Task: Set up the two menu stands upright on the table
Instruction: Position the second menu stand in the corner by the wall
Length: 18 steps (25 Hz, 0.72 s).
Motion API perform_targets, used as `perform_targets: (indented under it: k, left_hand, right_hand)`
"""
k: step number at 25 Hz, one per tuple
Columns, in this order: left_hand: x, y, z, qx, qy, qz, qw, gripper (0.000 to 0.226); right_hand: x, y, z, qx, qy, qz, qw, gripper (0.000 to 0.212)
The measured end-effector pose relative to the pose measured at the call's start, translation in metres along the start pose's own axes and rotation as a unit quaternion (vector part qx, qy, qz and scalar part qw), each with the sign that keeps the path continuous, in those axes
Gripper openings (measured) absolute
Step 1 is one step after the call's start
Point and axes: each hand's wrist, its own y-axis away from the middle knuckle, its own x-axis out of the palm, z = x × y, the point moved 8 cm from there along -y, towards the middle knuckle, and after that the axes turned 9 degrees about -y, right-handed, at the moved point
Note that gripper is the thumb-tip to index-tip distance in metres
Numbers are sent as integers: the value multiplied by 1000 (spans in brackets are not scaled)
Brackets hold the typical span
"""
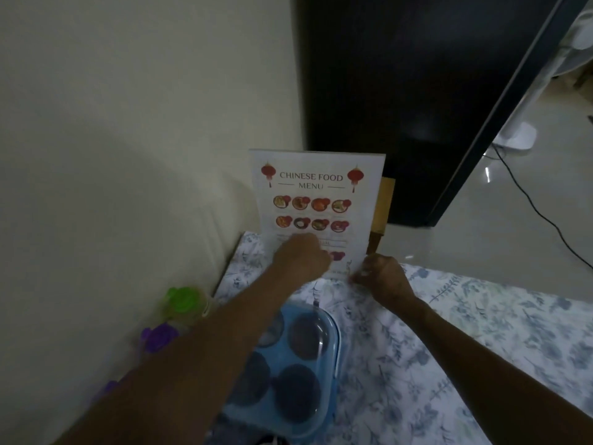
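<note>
Head camera view: I look down at a table covered with a white cloth with blue-grey leaf print (481,332). At its far edge, close to the cream wall (112,139), a menu stand (316,200) is upright, a little tilted, with the printed sheet facing me. I can read "CHINESE FOOD MENU" on it, with two red lanterns and rows of small dish photos. I see only this one stand in view.

My left hand (300,260) is in front of the lower part of the sheet. It is closed like a loose fist, and I cannot tell if the fingers pinch the sheet or only press on it. My right hand (383,276) is at the lower right corner of the stand, with fingers curled together around the bottom edge; the exact grip is hidden from me.

Near me on the cloth, under my left forearm, lies a blue plastic tray with round hollows (298,370). At the left, beside the wall, there are a green lid (183,298) and a purple lid (158,337), both blurred. Behind the stand is a dark cabinet (401,91), and at the right a shiny pale floor with a black cable (542,216).
</note>
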Motion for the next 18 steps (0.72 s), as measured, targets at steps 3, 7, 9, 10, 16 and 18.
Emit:
perform_targets:
  k: [3,7,9,10,16,18]
  left_hand:
    - [-33,1,63,-40,-41,-23,998,34]
    - [-54,0,140,-145,-43,-44,987,35]
    - [-56,-5,162,-164,48,-34,985,36]
    - [-55,-9,169,-167,109,-28,980,39]
    - [-61,-36,193,-168,161,-68,970,40]
    - [-59,-43,199,-163,168,-85,968,42]
  right_hand:
    - [8,-3,6,3,-9,3,1000,19]
    - [27,-9,20,-9,-17,15,1000,21]
    - [37,-14,23,-1,-25,22,999,20]
    - [41,-17,23,2,-25,22,999,20]
    - [65,-35,45,-17,13,29,999,32]
    - [73,-39,53,-16,7,24,1000,33]
